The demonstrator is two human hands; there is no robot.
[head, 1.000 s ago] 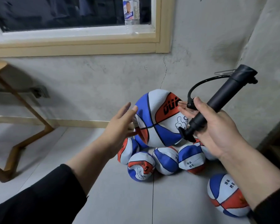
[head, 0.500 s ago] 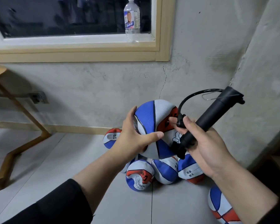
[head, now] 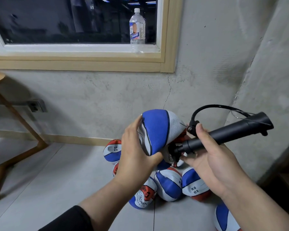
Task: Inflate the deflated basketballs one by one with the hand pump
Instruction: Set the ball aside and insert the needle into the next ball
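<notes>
Ball [head: 157, 130], limp, gripped in our left hand [head: 137, 157]; pump [head: 223, 135] gripped in our right hand [head: 207, 157]. We should find the valve, seat needle squarely.

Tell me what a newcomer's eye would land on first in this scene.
First, the blue, white and orange basketball, visibly caved in, gripped by the left hand at centre frame. Next, the black hand pump in the right hand, its hose looping back to the ball. Below them a cluster of small basketballs lies on the floor by the wall, and a water bottle stands on the window sill above.
</notes>
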